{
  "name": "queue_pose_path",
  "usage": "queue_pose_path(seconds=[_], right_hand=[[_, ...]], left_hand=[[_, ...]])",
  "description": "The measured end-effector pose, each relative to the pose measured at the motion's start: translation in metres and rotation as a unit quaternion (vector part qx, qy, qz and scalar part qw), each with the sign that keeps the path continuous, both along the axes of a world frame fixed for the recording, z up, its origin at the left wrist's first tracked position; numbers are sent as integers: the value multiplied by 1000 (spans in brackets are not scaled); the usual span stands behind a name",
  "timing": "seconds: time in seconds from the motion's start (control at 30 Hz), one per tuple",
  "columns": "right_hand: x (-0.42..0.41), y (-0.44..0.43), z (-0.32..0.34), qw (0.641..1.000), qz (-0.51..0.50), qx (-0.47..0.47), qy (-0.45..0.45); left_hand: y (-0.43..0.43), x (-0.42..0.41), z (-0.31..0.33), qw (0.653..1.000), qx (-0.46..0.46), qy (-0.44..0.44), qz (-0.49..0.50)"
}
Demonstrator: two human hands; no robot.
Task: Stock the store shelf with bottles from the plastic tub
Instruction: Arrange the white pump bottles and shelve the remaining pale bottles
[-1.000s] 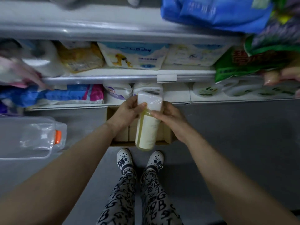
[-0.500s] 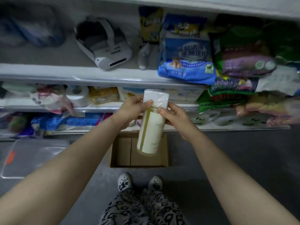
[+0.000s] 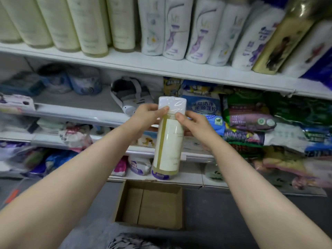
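Note:
I hold a tall bottle [image 3: 168,141] of yellowish liquid upright in front of me; it has a cream label and a white cap under clear wrap. My left hand [image 3: 143,117] grips its neck from the left and my right hand [image 3: 195,126] grips it from the right, thumbs just below the cap. Above it, the top shelf [image 3: 161,66] carries a row of matching cream bottles [image 3: 89,26] on its left part. The plastic tub is out of view.
White and purple bottles [image 3: 197,31] and a gold bottle [image 3: 280,38] fill the top shelf's right part. Lower shelves hold bagged goods [image 3: 248,115] and a white headset [image 3: 129,97]. An open cardboard box [image 3: 150,203] sits on the grey floor below the bottle.
My view has tilted up from the floor to the top shelf. Both hands have raised the bottle, still gripping it near the cap. The clear tub at the left has left the view.

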State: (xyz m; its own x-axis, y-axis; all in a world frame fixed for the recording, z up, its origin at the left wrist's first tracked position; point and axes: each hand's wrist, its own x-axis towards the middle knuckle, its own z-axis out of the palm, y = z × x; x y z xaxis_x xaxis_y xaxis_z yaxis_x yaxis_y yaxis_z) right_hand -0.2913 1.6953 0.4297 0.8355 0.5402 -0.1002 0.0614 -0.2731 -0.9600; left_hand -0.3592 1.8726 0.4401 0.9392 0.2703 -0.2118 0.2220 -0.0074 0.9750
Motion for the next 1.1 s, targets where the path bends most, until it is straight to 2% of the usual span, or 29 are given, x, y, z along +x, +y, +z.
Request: queue_pose_path(seconds=[0.33,0.9,1.1], right_hand=[[1,29,79,997,22,70,-38],[25,155,173,981,11,123,-149],[39,187,188,975,4,133,-178]], left_hand=[[23,-9,84,996,40,-77,16],[141,21,170,975,82,-206,19],[165,33,184,963,90,-253,34]])
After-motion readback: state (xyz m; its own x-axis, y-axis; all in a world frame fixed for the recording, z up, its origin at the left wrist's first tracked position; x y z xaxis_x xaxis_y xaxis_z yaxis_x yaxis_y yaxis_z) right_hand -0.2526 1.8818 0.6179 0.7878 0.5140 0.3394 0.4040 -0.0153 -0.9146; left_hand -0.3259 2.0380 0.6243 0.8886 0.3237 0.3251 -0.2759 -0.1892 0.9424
